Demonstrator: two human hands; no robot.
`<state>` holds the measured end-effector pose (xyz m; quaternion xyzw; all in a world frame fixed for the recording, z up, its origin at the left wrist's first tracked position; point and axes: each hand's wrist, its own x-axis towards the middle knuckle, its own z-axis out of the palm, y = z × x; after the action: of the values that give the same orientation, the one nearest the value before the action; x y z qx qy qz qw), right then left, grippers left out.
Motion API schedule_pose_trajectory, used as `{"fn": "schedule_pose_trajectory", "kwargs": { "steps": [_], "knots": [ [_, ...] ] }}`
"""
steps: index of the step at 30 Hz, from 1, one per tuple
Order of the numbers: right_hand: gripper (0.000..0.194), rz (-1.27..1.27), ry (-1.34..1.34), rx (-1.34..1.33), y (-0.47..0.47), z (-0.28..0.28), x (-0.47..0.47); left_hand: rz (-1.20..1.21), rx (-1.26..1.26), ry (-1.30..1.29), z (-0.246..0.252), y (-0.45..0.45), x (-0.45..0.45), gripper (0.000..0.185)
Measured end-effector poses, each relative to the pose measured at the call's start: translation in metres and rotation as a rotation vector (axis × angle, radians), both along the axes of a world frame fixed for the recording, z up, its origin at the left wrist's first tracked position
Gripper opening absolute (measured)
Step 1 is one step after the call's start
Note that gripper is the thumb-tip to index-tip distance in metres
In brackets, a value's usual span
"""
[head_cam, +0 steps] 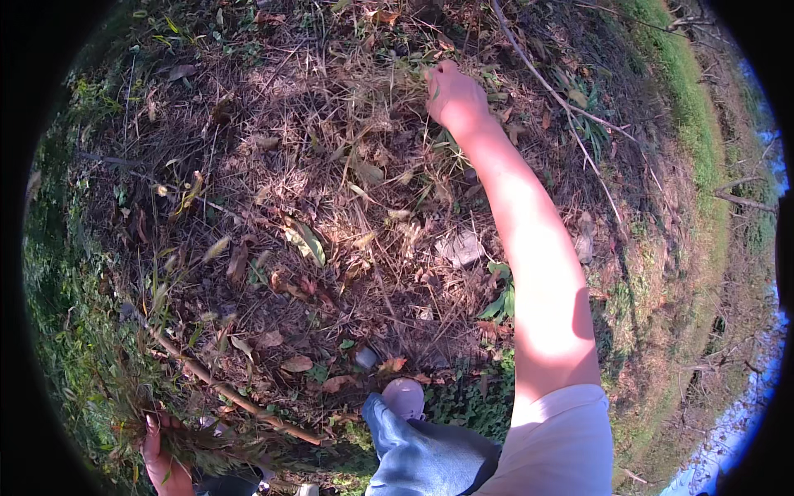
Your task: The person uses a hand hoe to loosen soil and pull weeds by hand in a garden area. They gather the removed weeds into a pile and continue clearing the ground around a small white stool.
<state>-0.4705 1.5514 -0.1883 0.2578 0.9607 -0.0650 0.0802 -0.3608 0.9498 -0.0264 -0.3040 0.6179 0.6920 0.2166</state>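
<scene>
My right hand (458,96) reaches far out at the upper middle, its fingers curled at a patch of dry grass (397,77) on the ground; whether they grip any stems cannot be made out. At the lower left, my left hand (162,449) is closed around a bunch of pulled grass and weeds (214,443), whose green and brown stems spread to both sides. A thick bare stick (229,392) lies on the ground just above that bunch.
Dry stalks and fallen leaves cover the ground. A pale stone (460,248) lies left of my right forearm. A thin forked branch (567,105) stretches across the upper right. My shoe (404,398) is at the bottom middle. Green weeds (62,297) grow along the left.
</scene>
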Motion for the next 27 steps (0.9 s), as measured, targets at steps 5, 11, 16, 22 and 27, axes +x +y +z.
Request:
{"fn": "schedule_pose_trajectory", "kwargs": {
  "steps": [5, 11, 16, 22, 27],
  "knots": [
    [0.068, -0.109, -0.448, 0.199, 0.085, -0.036, -0.002, 0.105, -0.034, -0.014, -0.001, -0.021, 0.010, 0.022],
    [0.057, -0.282, -0.502, 0.065, 0.105, -0.069, 0.005, 0.133, -0.002, -0.025, 0.004, -0.022, 0.021, 0.020],
    [0.022, 0.209, -0.518, 0.357, 0.060, -0.052, 0.010, 0.110, -0.013, 0.010, 0.006, -0.013, 0.021, 0.022],
    [0.017, 0.407, -0.114, -0.029, 0.016, -0.057, 0.036, 0.064, -0.078, -0.026, 0.003, 0.009, 0.005, 0.023],
    [0.016, 1.015, -0.361, 0.770, -0.012, -0.027, 0.041, 0.053, -0.058, -0.041, -0.005, 0.000, 0.005, 0.024]
  ]
}}
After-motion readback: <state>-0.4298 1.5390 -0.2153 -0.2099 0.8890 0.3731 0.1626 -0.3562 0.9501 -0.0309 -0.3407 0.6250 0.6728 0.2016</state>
